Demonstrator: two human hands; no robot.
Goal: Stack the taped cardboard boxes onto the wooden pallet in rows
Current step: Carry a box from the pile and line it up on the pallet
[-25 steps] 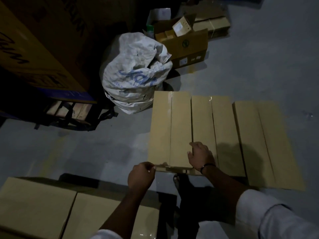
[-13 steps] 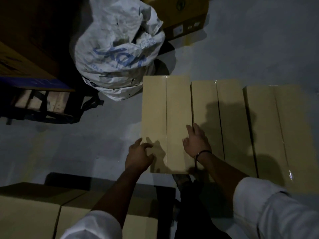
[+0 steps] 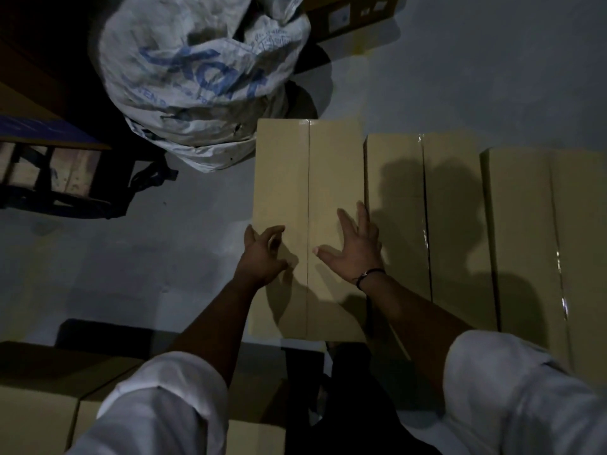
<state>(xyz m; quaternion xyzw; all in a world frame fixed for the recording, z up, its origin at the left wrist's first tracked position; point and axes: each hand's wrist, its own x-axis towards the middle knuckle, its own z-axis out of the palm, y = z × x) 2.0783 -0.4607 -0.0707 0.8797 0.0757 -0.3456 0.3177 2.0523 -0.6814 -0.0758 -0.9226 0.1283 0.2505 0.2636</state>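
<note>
Three long taped cardboard boxes lie side by side in a row: the left box [image 3: 308, 178], the middle box [image 3: 423, 205] and the right box [image 3: 538, 224]. The pallet under them is hidden. My left hand [image 3: 261, 254] hovers over the left box's left edge with fingers curled and apart. My right hand [image 3: 353, 251] is spread flat over the same box's right half, near the seam with the middle box. Neither hand holds anything.
A big white woven sack [image 3: 203, 73] with blue print leans behind the left box. More cardboard boxes [image 3: 42, 399] sit at the bottom left by my sleeves. A dark wooden pallet [image 3: 62, 172] stands at the left, another carton [image 3: 354, 14] at the top.
The left box slid away from me into line with the row. Both hands let go of its near end and moved forward over its top, fingers opening.
</note>
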